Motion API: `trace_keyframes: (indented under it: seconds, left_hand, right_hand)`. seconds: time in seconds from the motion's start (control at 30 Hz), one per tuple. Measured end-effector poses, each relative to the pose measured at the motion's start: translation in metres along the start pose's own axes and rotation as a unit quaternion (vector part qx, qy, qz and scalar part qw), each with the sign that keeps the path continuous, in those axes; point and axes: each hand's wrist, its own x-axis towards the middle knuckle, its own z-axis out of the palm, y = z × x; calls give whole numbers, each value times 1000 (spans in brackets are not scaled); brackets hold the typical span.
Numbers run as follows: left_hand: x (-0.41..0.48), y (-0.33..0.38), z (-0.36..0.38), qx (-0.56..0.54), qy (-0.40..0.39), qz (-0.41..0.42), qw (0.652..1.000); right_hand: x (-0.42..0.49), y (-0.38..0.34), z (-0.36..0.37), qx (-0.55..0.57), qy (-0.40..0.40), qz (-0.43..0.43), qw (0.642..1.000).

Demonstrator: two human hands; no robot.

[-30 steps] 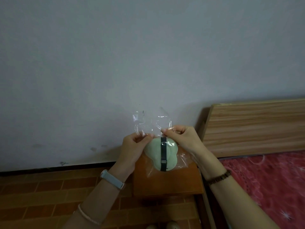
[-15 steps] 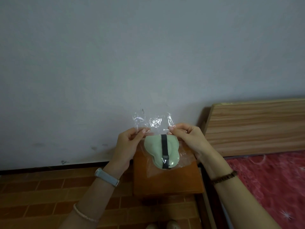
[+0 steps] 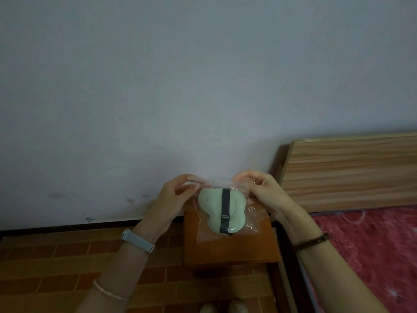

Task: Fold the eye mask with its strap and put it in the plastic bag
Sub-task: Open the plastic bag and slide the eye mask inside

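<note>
Change since earlier: both hands have folded the bag's upstanding flap down; 0.5 s ago it stood crinkled above the fingers, now it lies low between them.
Head view, mask (image 3: 216,210): green, folded, inside the bag (image 3: 253,219), black strap (image 3: 225,211) running down its middle; long axis points away from the person, toward the wall (image 3: 180,86).
Head view, bag: hangs from the fingers over the small wooden stand (image 3: 230,249); whether its bottom touches the stand I cannot tell.
Left hand (image 3: 173,199): fingers curled and pinched on the bag's top edge, left corner.
Right hand (image 3: 264,193): likewise pinched on the top edge, right corner.
Key relation: mask sits just below and between the 2 hands, equally near both; the mouth runs crosswise from one hand to the other, across the mask's long axis.
Judgement: mask looks fully in, so closing that mouth seems the step in hand.
Nearby: bed (image 3: 372,245) on the right, brick floor (image 3: 56,256) below.
</note>
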Motion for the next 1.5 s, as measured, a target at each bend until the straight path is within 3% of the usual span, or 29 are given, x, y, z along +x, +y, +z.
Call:
trace_keyframes:
  seconds: [0.23,0.47,0.63,0.73,0.87,1.0,1.07,1.13,1.23,1.37,1.5]
  left_hand:
    - [-3,1,-1,-11,20,7,1000]
    - [-5,-3,7,-53,103,20,993]
    - [-7,1,8,-116,116,-41,986]
    - [-6,6,4,-147,68,-116,980]
    - [-8,8,-1,-70,-25,-141,987]
    - [-11,5,0,-40,-8,-132,990]
    - [-11,2,2,-32,30,-95,995]
    - [-12,0,3,51,83,-20,995]
    - [-16,0,4,196,131,136,962]
    - [-19,-2,5,312,97,298,897]
    - [-22,-13,11,364,36,350,863]
  right_hand:
    - [3,4,-3,78,-47,8,996]
    - [2,8,5,65,-23,-34,997]
    - [-2,6,8,15,-7,-83,996]
    - [-6,1,9,-53,10,-131,990]
    - [-9,-9,13,-90,1,-159,983]
    - [-9,-9,11,-77,-43,-136,987]
    - [-10,-5,10,-12,-37,-102,994]
    - [-7,1,7,51,25,-61,996]
    - [-5,9,1,57,84,42,994]
    - [-8,12,6,104,-16,201,974]
    - [-11,8,12,191,-70,215,955]
